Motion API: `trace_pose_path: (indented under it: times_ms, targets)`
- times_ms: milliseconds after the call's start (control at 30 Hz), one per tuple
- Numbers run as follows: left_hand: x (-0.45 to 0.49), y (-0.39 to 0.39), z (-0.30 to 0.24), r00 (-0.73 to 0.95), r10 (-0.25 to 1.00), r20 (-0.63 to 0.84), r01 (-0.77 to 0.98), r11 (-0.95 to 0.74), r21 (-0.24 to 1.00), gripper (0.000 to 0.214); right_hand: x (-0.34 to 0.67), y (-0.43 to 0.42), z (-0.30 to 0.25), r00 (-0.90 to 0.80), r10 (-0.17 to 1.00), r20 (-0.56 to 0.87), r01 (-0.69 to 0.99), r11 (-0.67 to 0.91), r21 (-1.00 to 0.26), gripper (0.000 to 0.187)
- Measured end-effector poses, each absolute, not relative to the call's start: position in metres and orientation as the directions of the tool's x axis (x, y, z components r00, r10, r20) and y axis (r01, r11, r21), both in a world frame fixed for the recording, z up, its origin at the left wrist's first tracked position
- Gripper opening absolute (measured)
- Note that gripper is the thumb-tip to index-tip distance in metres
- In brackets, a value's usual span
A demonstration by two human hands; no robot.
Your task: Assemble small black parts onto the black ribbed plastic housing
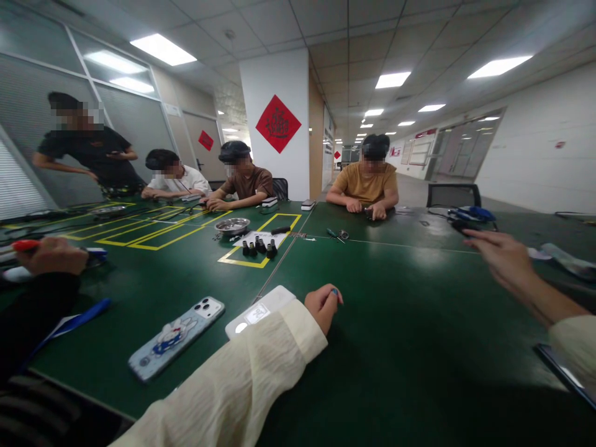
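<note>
My left hand (325, 308), in a cream sleeve, is closed just above the green table (395, 347). A tiny teal spot shows at its fingertips; I cannot make out what it is. Beside that wrist lies a white flat device (274, 299) with a label, partly under the sleeve. Farther left rests a phone (174, 338) in a pale blue case with a cartoon figure. My right hand (505, 261) reaches out at the right with fingers stretched. Its fingertips are at a dark elongated object (462, 225), near a blue and black bundle (479, 214).
A neighbour's hand (58, 256) holds a red-orange object at the left. Several black cylindrical parts (258, 248) stand by a metal bowl (231, 226). A small screwdriver (334, 234) lies mid-table. Several people are around the far side. A dark phone-like slab (565, 375) lies at right.
</note>
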State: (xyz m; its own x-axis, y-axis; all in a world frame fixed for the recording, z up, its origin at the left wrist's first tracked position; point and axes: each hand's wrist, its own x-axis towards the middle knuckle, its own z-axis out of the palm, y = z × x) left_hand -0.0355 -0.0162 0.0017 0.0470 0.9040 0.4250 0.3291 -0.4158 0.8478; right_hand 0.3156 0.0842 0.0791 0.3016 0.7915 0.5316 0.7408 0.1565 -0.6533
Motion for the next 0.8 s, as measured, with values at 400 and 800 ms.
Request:
trace_pose_path:
  times_ms: [400, 800]
  targets:
    - [-0.047, -0.006, 0.001, -0.196, 0.84, 0.505, 0.454, -0.379, 0.807, 0.028, 0.131, 0.021, 0.0, -0.513, 0.684, 0.52, 0.496, 0.73, -0.471, 0.031]
    - [-0.045, -0.014, 0.004, -0.085, 0.806, 0.585, 0.522, -0.464, 0.715, 0.029, 0.145, -0.02, 0.029, -0.834, 0.489, 0.254, 0.363, 0.835, -0.414, 0.052]
